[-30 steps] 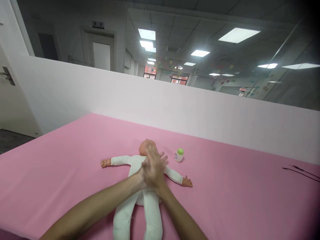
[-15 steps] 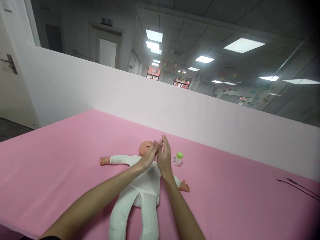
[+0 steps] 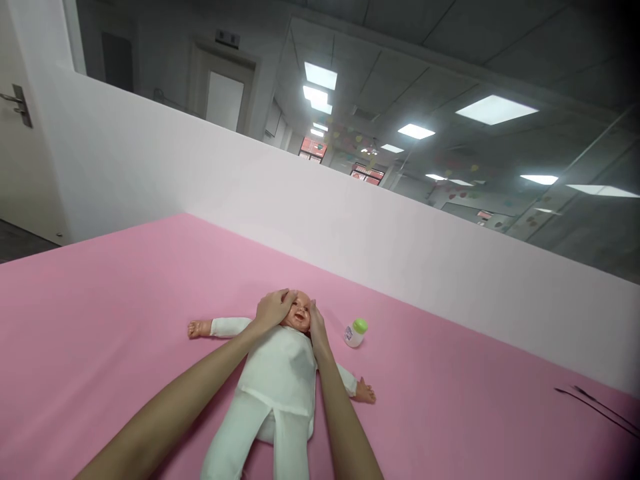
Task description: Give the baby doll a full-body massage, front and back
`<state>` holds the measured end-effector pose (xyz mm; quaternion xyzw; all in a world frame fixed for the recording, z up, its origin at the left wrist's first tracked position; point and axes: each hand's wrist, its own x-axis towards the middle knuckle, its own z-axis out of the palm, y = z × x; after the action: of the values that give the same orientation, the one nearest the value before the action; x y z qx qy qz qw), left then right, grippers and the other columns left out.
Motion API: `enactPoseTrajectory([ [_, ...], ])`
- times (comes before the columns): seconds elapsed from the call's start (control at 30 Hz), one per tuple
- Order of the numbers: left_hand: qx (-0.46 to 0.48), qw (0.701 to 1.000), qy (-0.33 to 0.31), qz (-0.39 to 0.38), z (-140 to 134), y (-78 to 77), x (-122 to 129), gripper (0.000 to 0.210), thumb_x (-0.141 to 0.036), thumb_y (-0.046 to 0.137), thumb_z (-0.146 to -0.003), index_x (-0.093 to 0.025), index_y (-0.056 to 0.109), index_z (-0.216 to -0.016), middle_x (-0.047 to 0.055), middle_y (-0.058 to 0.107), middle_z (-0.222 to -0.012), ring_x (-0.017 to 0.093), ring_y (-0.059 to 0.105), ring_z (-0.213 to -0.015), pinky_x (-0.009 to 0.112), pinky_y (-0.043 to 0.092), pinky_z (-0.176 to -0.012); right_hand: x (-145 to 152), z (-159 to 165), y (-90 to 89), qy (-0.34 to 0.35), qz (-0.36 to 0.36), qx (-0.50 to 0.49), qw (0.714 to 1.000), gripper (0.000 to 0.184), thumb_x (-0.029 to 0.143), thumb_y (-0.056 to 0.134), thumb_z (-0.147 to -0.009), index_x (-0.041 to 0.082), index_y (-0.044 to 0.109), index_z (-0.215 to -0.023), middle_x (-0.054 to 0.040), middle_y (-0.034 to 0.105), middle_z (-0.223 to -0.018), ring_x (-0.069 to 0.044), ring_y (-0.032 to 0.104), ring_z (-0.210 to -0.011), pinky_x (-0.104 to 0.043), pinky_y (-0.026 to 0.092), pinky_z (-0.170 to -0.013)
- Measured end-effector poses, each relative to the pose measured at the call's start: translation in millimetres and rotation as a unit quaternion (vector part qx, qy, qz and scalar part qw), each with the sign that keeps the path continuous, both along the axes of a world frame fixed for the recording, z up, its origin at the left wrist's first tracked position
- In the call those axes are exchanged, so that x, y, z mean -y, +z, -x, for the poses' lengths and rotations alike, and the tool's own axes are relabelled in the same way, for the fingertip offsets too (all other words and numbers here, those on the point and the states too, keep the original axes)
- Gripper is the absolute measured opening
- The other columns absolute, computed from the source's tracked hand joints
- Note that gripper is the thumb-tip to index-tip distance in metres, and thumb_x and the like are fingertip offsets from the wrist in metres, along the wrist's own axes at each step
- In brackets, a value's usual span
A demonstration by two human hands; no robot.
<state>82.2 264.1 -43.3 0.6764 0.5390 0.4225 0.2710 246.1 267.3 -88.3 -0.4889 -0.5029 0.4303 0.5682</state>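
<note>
A baby doll [image 3: 277, 373] in a white suit lies on its back on the pink surface, arms spread to both sides. Its smiling head [image 3: 300, 318] shows between my hands. Against the left side of the head rests my left hand [image 3: 274, 309], its fingers stretched and lightly curved toward the forehead. My right hand [image 3: 318, 328] lies flat along the right cheek, seen edge-on, with its fingers pointing up. Parts of both sides of the head are hidden beneath the hands. Right of the head stands a small jar [image 3: 355, 333] with a green lid.
The pink padded surface [image 3: 450, 400] runs up to a white half wall [image 3: 375, 227] with a glass panel above. Two thin dark cords or sticks [image 3: 597, 410] lie at the far right. A door [image 3: 30, 153] with a metal handle is at the left.
My hands were pressed together above the doll's face. They have parted and come down onto the two sides of its head, uncovering the face. The camera view has shifted slightly.
</note>
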Motion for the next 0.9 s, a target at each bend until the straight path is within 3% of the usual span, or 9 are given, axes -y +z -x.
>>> enactPoseTrajectory([
  [0.1,-0.003,1.0,0.01,0.001,-0.1,1.1,-0.8,0.042,-0.058,0.054,-0.095,-0.023,0.074,-0.083,0.006,0.076,-0.083,0.023,0.067,-0.077,0.03,0.038,-0.066,1.4,-3.2,0.4,0.008,0.028,-0.024,0.999,0.059,0.071,0.07,-0.082,0.022,0.074,-0.115,-0.0071,0.077,-0.118,-0.027,0.07,-0.113,-0.038,0.056,-0.098],
  [0.2,0.016,1.0,0.004,0.017,1.5,-1.2,-4.0,0.038,-0.058,0.066,-0.086,-0.021,0.076,-0.084,0.005,0.075,-0.08,0.023,0.066,-0.075,0.029,0.039,-0.065,4.3,-5.8,0.6,0.001,0.051,-0.047,0.998,0.058,0.065,0.078,-0.077,0.021,0.073,-0.115,-0.0078,0.078,-0.115,-0.028,0.072,-0.108,-0.036,0.059,-0.09],
  [0.47,0.101,0.994,-0.04,0.029,12.2,-13.1,-19.8,0.039,-0.054,0.057,-0.091,-0.022,0.08,-0.089,0.01,0.081,-0.096,0.03,0.07,-0.098,0.032,0.048,-0.078,10.8,-4.0,6.0,0.012,0.058,-0.033,0.998,0.057,0.069,0.071,-0.082,0.022,0.074,-0.115,-0.007,0.076,-0.122,-0.029,0.071,-0.113,-0.038,0.061,-0.086],
  [0.6,0.098,0.993,-0.055,0.035,14.7,-13.2,-20.8,0.046,-0.058,0.054,-0.091,-0.02,0.079,-0.083,0.006,0.079,-0.083,0.027,0.069,-0.086,0.031,0.048,-0.073,14.1,-2.0,11.3,0.036,0.06,-0.034,0.997,0.06,0.071,0.067,-0.085,0.024,0.072,-0.12,-0.0068,0.075,-0.126,-0.028,0.07,-0.115,-0.037,0.061,-0.087],
  [0.8,0.098,0.993,-0.055,0.042,12.0,-11.0,-14.8,0.044,-0.062,0.069,-0.079,-0.018,0.076,-0.082,0.005,0.074,-0.077,0.024,0.066,-0.079,0.029,0.045,-0.068,19.1,1.2,18.0,0.066,0.041,-0.042,0.996,0.054,0.061,0.077,-0.082,0.019,0.072,-0.117,-0.0096,0.076,-0.121,-0.028,0.071,-0.112,-0.04,0.059,-0.095],
  [0.9,0.087,0.994,-0.052,0.034,11.3,-10.8,-15.4,0.044,-0.06,0.063,-0.084,-0.018,0.074,-0.078,0.005,0.073,-0.075,0.024,0.065,-0.078,0.029,0.044,-0.068,17.1,-0.9,14.5,0.054,0.056,-0.058,0.995,0.055,0.062,0.075,-0.083,0.02,0.072,-0.119,-0.0097,0.075,-0.123,-0.028,0.071,-0.111,-0.039,0.06,-0.091],
])
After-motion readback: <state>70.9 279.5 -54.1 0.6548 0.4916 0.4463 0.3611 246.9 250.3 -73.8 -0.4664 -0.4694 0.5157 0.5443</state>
